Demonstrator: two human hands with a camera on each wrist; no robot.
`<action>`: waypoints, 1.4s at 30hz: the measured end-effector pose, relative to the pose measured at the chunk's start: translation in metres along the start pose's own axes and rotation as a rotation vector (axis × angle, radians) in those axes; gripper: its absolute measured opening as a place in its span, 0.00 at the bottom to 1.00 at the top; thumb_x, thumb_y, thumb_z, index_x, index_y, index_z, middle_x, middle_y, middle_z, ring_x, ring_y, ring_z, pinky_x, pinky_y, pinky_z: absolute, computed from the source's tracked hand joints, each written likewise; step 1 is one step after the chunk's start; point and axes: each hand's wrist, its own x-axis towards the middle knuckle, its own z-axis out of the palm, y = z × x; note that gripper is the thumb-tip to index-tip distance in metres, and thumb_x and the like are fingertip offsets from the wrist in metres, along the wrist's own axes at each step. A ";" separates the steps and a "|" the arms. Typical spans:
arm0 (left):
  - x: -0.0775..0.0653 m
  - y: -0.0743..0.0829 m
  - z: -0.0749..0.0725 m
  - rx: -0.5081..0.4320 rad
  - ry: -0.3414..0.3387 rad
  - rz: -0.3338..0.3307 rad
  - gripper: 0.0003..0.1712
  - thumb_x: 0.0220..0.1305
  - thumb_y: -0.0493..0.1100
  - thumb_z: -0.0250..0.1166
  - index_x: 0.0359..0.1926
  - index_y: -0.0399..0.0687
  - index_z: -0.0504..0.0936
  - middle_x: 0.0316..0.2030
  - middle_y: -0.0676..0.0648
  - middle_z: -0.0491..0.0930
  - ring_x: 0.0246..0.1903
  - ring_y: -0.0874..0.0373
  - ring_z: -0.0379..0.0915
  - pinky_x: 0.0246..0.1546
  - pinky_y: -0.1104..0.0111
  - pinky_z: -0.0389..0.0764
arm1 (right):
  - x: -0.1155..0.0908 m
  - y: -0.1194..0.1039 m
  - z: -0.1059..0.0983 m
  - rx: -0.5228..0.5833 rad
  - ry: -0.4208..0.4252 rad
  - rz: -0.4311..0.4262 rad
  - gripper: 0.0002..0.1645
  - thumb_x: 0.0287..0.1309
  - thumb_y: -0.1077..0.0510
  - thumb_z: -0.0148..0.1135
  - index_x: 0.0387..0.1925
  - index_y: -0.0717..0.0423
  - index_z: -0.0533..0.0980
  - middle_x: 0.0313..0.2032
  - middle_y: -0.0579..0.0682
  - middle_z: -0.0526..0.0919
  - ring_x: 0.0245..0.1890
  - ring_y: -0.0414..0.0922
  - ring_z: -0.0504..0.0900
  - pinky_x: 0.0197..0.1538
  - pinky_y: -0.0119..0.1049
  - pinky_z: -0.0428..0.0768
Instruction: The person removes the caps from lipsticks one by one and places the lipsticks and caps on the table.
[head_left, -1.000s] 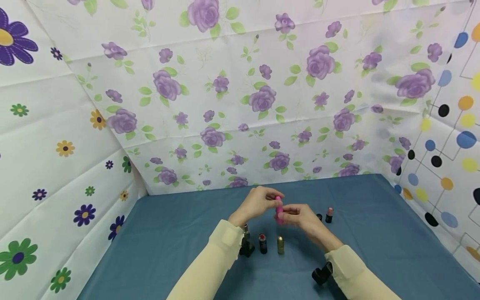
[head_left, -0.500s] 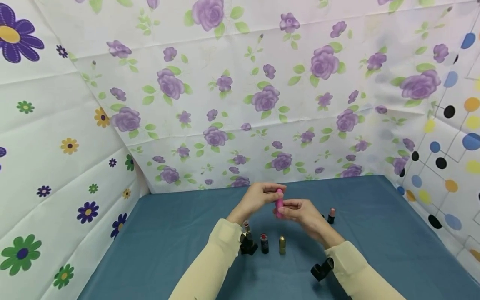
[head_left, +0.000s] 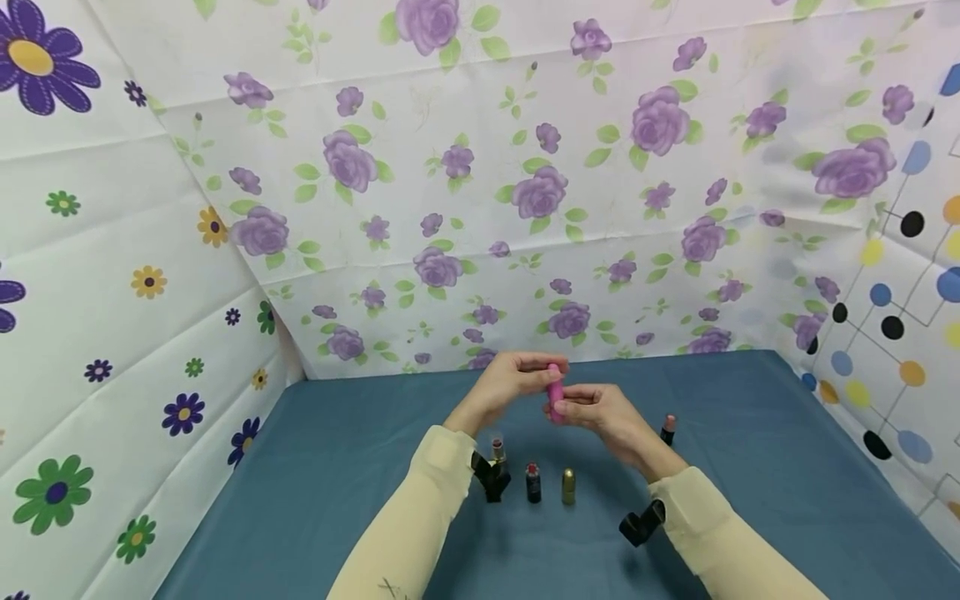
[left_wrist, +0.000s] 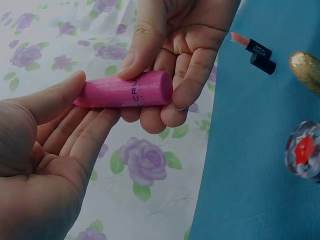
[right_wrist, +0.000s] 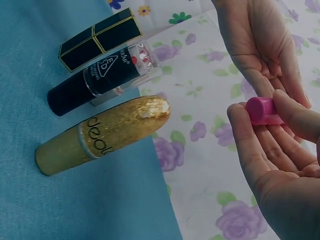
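Left hand [head_left: 512, 382]: pinching upper end of glossy pink cylindrical lipstick tube [head_left: 555, 392]
Right hand [head_left: 606, 414]: pinching lower end
Tube: hanging between both hands, above blue cloth-covered desk [head_left: 360, 500]
Long axis: running near-upright, head view

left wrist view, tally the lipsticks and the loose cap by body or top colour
Pink: 1, the pink lipstick
Gold: 1, the gold lipstick, cut by the frame edge
Black: 2, the peach-tipped lipstick and the loose cap
Clear: 1, the clear-topped lipstick showing red
Total: 5
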 end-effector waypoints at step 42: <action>0.001 0.010 -0.013 -0.012 0.061 0.007 0.19 0.74 0.38 0.66 0.62 0.38 0.84 0.55 0.42 0.87 0.57 0.51 0.83 0.62 0.57 0.80 | 0.011 -0.018 0.009 -0.124 -0.002 -0.034 0.26 0.70 0.58 0.68 0.61 0.72 0.78 0.48 0.58 0.89 0.46 0.46 0.89 0.60 0.48 0.83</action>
